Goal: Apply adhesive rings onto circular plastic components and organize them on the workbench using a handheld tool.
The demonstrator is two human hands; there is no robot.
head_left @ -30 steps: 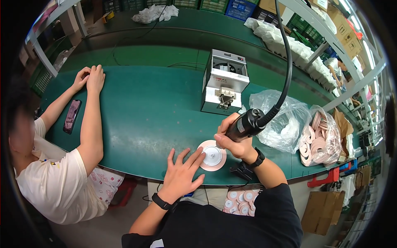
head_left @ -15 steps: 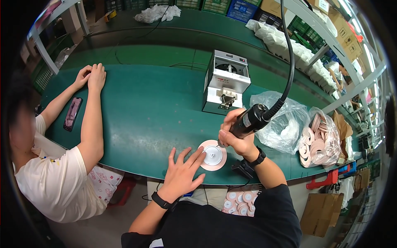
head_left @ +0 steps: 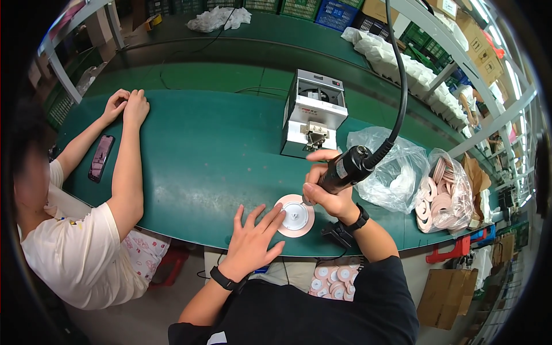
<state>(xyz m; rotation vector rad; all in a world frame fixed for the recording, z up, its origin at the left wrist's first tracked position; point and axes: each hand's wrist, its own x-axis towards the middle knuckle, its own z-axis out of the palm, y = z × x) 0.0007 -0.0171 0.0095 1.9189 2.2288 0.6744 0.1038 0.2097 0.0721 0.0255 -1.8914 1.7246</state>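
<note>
A flat pink ring with a white round part at its middle, together a disc, lies near the front edge of the green table. My left hand is spread flat beside it, its fingertips touching the disc's left side. In my right hand is a black electric screwdriver, tilted, with its lower end at the disc's upper right. Its bit is mostly hidden by my fingers. My right index finger sticks out away from the body of the tool.
A white-and-black machine stands behind my right hand. To the right lie a clear plastic bag and a bag of pink rings. More discs sit below the table edge. A co-worker's arms rest at left beside a phone.
My right index finger has stretched out from the screwdriver. The disc and screwdriver have shifted very slightly left, and the upper cable has swung a little left. My left hand is almost still.
</note>
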